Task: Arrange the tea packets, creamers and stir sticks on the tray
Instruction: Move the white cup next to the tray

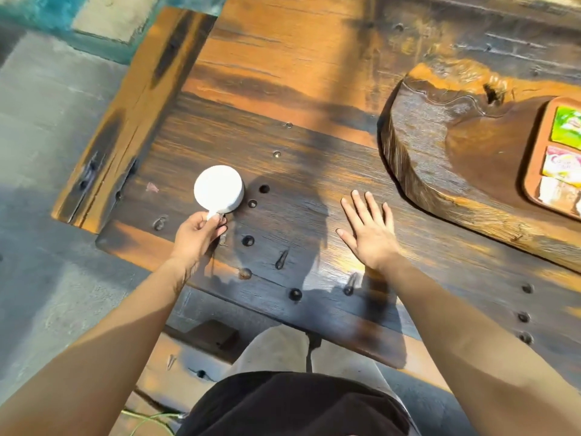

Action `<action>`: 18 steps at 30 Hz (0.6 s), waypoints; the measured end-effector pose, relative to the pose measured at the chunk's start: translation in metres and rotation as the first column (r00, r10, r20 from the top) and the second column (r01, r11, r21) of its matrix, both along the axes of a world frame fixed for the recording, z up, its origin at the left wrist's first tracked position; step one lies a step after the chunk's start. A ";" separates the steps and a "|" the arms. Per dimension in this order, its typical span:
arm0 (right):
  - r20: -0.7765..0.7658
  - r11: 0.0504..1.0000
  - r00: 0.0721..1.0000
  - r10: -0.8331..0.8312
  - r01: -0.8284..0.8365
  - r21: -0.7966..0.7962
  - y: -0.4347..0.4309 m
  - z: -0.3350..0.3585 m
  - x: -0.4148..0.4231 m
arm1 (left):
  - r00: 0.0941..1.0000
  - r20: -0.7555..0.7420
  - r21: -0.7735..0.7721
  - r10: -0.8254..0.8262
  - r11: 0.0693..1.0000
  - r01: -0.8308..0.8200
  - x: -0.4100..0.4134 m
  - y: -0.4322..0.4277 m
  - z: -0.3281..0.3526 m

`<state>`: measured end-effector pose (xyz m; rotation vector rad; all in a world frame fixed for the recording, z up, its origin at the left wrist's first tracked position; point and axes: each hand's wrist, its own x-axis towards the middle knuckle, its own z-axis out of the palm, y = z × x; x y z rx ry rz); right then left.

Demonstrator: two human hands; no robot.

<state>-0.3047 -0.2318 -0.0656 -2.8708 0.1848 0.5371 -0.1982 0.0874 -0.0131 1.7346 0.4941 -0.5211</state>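
We are pinching the handle of a white cup (219,193) with our left hand (196,236), parking it well clear of the tray; our right hand (367,228) is hovering flat, fingers spread, empty, over the desk (298,89); farther right, the tray (534,171) is resting on a wood slab (440,146), holding packets (566,127) in a column

White cup (218,189), dark orange-streaked wooden table (283,89), green and pink packets (564,146).

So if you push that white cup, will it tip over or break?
The white cup looks squat and wide, so it would probably slide rather than tip. It seems like ceramic: fairly heavy for its size, and likely to chip if dropped. The left hand pinches only its small handle, so it might swing.
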 end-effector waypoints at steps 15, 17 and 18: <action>0.058 0.987 0.986 -0.158 0.160 -0.032 -0.082 0.006 -0.103 | 0.933 0.087 -0.163 -0.349 0.919 0.359 -0.005 -0.172 0.033; 0.065 0.959 0.959 -0.277 0.280 -0.038 -0.092 0.007 -0.120 | 0.890 0.092 -0.192 -0.446 0.869 0.455 -0.005 -0.199 0.038; 0.065 0.938 0.938 -0.340 0.343 -0.051 -0.098 0.007 -0.128 | 0.861 0.089 -0.183 -0.501 0.841 0.509 -0.004 -0.213 0.040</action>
